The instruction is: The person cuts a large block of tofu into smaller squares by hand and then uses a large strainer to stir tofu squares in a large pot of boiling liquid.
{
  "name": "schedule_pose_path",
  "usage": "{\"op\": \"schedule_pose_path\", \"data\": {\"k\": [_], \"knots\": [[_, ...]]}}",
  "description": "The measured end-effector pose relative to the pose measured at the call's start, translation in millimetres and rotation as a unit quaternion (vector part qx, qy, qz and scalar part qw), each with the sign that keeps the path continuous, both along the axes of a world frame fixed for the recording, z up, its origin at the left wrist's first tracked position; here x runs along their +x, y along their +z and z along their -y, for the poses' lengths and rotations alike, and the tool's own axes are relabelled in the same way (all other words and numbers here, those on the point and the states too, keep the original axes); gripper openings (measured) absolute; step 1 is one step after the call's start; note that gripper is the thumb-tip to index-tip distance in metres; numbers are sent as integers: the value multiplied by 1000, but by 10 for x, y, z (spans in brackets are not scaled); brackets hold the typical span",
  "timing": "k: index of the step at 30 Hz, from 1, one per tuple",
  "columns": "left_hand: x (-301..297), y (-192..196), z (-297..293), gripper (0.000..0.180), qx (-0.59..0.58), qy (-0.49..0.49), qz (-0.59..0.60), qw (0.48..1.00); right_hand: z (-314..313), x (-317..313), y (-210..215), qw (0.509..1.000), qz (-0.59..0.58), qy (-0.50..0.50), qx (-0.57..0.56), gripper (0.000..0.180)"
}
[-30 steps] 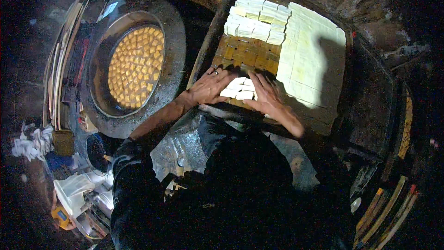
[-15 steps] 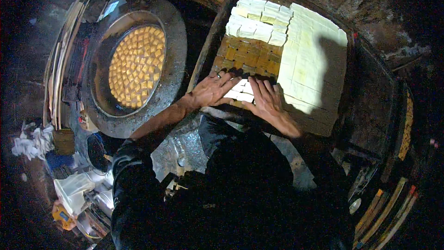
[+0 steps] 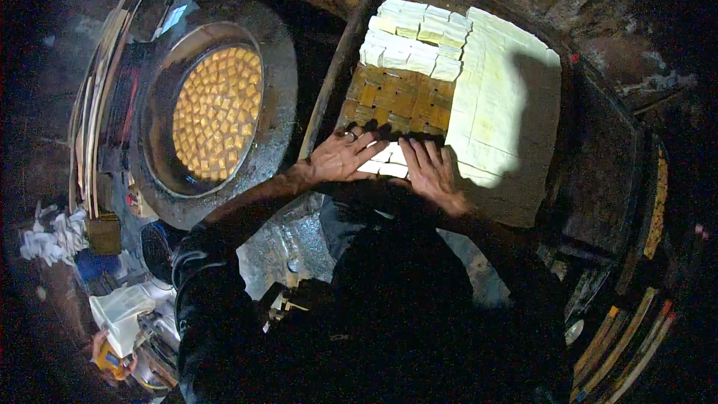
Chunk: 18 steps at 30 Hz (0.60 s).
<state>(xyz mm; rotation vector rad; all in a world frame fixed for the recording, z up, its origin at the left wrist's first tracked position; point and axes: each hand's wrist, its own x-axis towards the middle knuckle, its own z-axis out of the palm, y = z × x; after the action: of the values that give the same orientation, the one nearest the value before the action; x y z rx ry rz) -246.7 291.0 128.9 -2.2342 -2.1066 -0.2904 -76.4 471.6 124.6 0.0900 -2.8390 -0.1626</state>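
My left hand and my right hand lie on a small group of white tofu blocks at the near edge of a wooden tray. Their fingers curve over the far side of the blocks, and the two hands hold the group between them. A ring shows on a left finger. Beyond the fingers is a bare patch of brown woven mat. More cut tofu pieces stand in rows at the tray's far left. A large scored tofu slab covers the right side, partly in shadow.
Left of the tray, a big round pan set in a dark rim holds many golden-brown cubes in liquid. Long wooden sticks lean at far left. Crumpled white cloth and a white bag lie lower left.
Both hands have drawn slightly toward me with the small group of tofu blocks between them. The view has shifted a little; the pan and the other tofu look unchanged.
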Motion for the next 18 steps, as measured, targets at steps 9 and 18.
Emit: {"op": "schedule_pose_path", "data": {"k": [9, 18], "knots": [[-426, 147, -337, 68, -94, 32, 235, 967, -444, -597, 88, 847, 219, 21, -484, 65], [-989, 419, -897, 78, -55, 34, 140, 988, -929, -1145, 233, 936, 98, 22, -339, 67]]}}
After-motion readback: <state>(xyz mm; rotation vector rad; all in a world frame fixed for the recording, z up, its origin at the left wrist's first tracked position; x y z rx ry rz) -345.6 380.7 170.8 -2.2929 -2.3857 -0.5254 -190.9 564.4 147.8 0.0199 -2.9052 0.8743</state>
